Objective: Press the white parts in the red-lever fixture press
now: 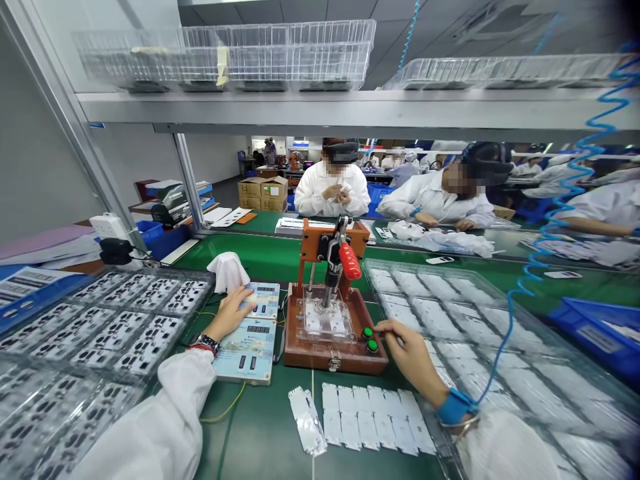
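A brown press fixture (334, 337) with a red-handled lever (349, 261) and a clear plate stands in the middle of the green bench. My right hand (406, 350) rests at its right corner, fingers curled, fingertips touching the green buttons (370, 339). It holds nothing. My left hand (231, 311) lies open and flat on the pale blue control box (254, 331) with digital readouts, left of the fixture. A white cloth (228, 270) sits just behind that hand. A row of small white parts (367, 421) lies on the bench in front of the fixture.
Clear trays of dark parts (95, 333) fill the left; clear trays of pale parts (480, 320) fill the right. A blue coiled cord (560, 220) runs from my right wrist strap upward. Blue bins (600, 330) stand far right. Other people in white coats work across the bench.
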Motion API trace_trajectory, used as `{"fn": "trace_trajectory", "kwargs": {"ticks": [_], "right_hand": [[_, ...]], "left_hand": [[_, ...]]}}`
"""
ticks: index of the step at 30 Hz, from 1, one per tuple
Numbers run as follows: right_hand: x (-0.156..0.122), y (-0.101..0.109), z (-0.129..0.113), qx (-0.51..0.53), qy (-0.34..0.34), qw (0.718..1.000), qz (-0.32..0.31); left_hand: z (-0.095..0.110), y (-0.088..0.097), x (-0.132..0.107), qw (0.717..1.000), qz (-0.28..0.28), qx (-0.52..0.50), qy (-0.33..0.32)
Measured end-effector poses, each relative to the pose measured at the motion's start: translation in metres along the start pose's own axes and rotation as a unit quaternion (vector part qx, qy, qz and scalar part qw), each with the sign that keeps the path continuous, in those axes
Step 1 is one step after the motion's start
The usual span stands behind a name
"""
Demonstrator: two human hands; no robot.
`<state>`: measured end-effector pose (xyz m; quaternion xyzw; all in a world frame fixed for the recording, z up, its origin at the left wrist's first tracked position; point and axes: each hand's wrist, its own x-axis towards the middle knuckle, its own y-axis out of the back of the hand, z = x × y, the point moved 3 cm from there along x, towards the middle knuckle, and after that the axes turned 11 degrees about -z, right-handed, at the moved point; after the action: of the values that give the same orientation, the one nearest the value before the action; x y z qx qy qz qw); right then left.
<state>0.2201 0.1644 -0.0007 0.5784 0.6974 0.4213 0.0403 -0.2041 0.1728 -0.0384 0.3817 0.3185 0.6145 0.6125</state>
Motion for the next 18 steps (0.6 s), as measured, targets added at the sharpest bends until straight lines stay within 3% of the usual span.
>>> {"fn": "trace_trajectory", "kwargs": {"ticks": [18], "right_hand": [[-0.0018, -0.0009, -0.0027, 0.014, -0.025, 1.0, -0.009]], "left_hand": [[0.0036, 0.0058, 0.0019, 1.0, 0.021, -0.007, -0.004]]}}
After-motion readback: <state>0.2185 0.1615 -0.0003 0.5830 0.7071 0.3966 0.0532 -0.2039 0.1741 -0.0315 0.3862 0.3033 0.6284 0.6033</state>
